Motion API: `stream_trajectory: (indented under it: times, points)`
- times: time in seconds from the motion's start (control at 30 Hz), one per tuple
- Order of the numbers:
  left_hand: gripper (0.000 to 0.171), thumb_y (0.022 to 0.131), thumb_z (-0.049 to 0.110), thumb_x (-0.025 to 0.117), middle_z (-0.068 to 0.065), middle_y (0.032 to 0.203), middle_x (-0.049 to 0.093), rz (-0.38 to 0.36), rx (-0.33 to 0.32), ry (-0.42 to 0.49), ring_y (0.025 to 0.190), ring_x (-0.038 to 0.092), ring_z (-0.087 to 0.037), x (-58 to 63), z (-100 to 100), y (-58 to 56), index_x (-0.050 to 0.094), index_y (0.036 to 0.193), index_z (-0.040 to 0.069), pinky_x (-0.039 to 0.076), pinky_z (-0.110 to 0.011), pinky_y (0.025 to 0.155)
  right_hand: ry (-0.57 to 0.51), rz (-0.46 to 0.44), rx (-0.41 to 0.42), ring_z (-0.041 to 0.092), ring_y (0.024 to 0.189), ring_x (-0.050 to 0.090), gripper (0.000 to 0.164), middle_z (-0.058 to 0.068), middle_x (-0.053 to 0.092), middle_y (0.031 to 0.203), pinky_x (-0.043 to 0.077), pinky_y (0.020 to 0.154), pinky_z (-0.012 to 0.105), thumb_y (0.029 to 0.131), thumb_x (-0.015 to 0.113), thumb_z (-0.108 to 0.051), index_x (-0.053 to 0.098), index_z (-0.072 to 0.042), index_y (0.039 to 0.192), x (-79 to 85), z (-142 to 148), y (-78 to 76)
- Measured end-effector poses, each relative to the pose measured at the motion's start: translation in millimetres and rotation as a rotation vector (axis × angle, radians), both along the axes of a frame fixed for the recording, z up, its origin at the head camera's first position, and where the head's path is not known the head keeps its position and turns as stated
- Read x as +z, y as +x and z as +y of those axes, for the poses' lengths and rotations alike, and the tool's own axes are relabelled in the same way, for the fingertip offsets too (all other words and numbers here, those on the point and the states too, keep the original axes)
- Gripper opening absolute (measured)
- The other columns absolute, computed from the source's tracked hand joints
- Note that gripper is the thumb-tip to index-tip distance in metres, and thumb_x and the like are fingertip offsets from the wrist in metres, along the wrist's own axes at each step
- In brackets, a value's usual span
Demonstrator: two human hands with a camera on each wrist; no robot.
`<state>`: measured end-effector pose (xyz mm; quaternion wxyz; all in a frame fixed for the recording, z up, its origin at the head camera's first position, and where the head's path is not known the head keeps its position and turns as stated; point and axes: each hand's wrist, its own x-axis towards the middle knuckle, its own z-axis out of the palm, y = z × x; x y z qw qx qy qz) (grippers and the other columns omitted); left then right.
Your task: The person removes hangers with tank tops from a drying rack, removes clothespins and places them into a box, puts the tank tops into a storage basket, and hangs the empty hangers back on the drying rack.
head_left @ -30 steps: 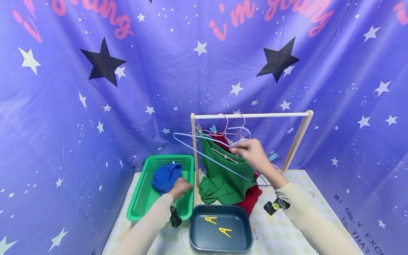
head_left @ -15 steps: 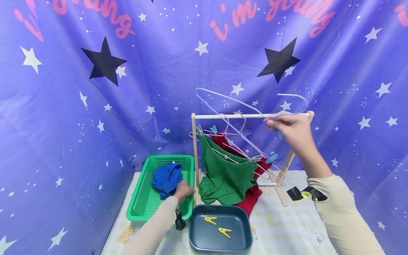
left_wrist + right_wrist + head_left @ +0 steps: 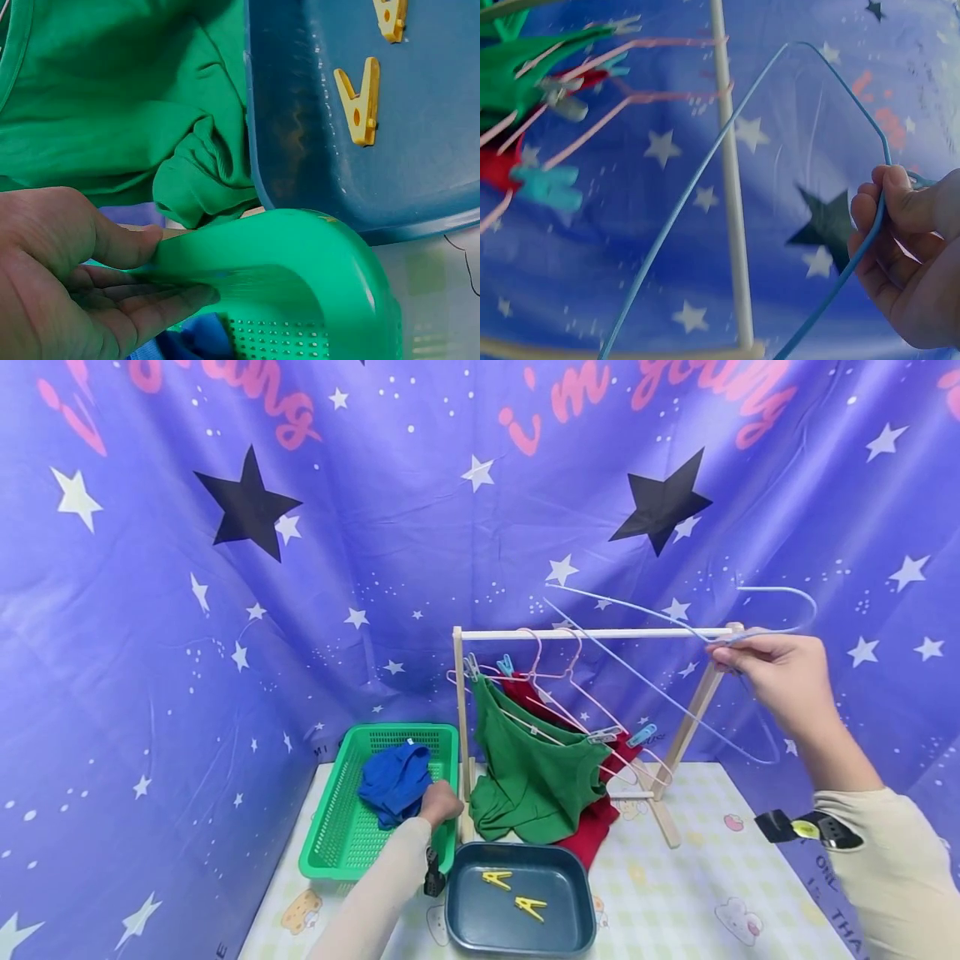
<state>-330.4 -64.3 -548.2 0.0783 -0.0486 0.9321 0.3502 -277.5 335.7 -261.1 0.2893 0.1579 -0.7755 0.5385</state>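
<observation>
My right hand [image 3: 787, 677] pinches a light blue wire hanger [image 3: 697, 175] just below its hook, between thumb and fingers. Held up at the rack's right end, the hanger overlaps the white rail [image 3: 645, 632] in the head view. My left hand [image 3: 441, 803] is at the right rim of a green plastic basket [image 3: 330, 827]. In the left wrist view its thumb lies over the rim's outer side and its fingers reach inside, gripping the edge. A crumpled blue garment [image 3: 393, 783] lies in the basket, beside and under those fingers.
On the wooden rack, pink hangers [image 3: 536, 652] carry a green garment [image 3: 525, 777] and a red one [image 3: 592, 835] behind it, clipped with clothespins [image 3: 642, 735]. In front stands a dark blue tray [image 3: 555, 877] with two yellow clothespins [image 3: 530, 907].
My right hand has carried the blue hanger up from in front of the green garment and over to the right end of the rack. My left hand has stayed at the basket, shifting slightly right.
</observation>
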Motion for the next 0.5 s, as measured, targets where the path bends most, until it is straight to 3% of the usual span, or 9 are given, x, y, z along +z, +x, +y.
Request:
stream_trajectory:
  times: [0.17, 0.3, 0.5]
  points:
    - [0.050, 0.081, -0.010, 0.057, 0.006, 0.057, 0.015, -0.027, 0.016, 0.015, 0.050, 0.023, -0.013, 1.5, 0.6, -1.9, 0.025, 0.056, 0.019, 0.024, -0.027, 0.047, 0.015, -0.060, -0.039, -0.005, 0.066, 0.072, 0.048, -0.020, 0.075, 0.076, 0.056, 0.063, 0.012, 0.090, 0.062, 0.018, 0.077, -0.026, 0.081, -5.8, 32.8, -5.6]
    - [0.050, 0.081, -0.010, 0.058, 0.005, 0.056, 0.018, -0.027, 0.020, 0.010, 0.050, 0.028, -0.014, 2.5, 2.4, -2.1, 0.026, 0.056, 0.019, 0.026, -0.027, 0.046, 0.038, -0.104, -0.038, -0.004, 0.067, 0.072, 0.044, -0.020, 0.075, 0.079, 0.056, 0.066, 0.011, 0.093, 0.061, 0.014, 0.078, -0.025, 0.085, -9.9, 64.3, -14.4]
    - [0.048, 0.082, -0.008, 0.061, 0.003, 0.056, 0.027, -0.031, 0.025, -0.022, 0.051, 0.034, -0.015, 0.1, 2.7, -3.1, 0.029, 0.057, 0.018, 0.028, -0.027, 0.047, -0.118, -0.141, 0.118, 0.002, 0.068, 0.074, 0.038, -0.011, 0.078, 0.082, 0.056, 0.067, 0.012, 0.094, 0.057, 0.016, 0.081, -0.014, 0.088, -24.0, 97.7, -25.0]
